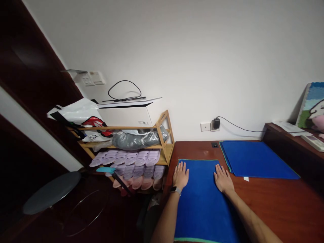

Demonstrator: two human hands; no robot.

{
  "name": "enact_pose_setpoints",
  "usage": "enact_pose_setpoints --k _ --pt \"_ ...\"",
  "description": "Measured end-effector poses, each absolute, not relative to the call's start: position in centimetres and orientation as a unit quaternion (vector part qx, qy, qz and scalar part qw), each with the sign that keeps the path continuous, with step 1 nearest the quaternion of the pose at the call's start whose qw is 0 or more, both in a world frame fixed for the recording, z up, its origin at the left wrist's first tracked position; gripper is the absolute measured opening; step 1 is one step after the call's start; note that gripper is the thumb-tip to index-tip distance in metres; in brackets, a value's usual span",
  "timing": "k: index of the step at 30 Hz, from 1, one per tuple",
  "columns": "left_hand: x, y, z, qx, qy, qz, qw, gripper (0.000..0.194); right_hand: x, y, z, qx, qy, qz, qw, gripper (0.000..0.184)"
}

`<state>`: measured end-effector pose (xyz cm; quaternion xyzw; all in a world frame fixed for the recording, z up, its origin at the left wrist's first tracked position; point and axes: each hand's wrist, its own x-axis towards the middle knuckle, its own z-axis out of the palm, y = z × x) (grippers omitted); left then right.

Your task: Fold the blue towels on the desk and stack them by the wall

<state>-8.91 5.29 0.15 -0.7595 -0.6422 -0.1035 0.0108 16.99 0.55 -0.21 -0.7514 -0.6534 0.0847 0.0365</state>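
Observation:
A blue cloth [199,202] with a green edge lies flat on the reddish-brown table [265,202]. My left hand [181,176] rests palm down on its far left corner, fingers stretched forward; a watch [175,190] is on that wrist. On the far right edge of the same cloth, my right hand [223,179] lies flat with its fingers out. To the right, more blue cloths [258,158] are stacked at the back of the table, and a small white tag [246,179] pokes out from under them.
Left of the table stands a wooden rack [165,148] holding a white box [126,115], a plastic bag and several slippers [136,158]. A round stool [53,192] is at lower left. A charger [216,123] plugs into the wall, its cable running right toward a raised shelf [283,135].

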Motion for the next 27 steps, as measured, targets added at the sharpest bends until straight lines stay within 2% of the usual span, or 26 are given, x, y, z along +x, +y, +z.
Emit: enact_pose_setpoints --k 10,17,21,27 --pt "-9.5 5.8 -1.1 -0.752 -0.647 -0.103 0.064 0.060 16.9 3.9 0.7 -0.757 -0.647 0.085 0.037 0.068" --pt "-10.1 5.9 -0.5 -0.772 -0.622 -0.100 0.090 0.058 17.1 5.4 -0.5 -0.758 -0.646 0.074 0.050 0.067" --pt "-5.7 6.4 0.6 -0.820 -0.550 -0.141 0.068 0.058 17.1 5.4 -0.8 -0.756 -0.647 0.075 0.057 0.068" --pt "4.0 7.5 0.4 -0.853 -0.499 -0.143 -0.046 0.068 17.5 5.6 -1.3 -0.746 -0.658 0.078 0.066 0.066"
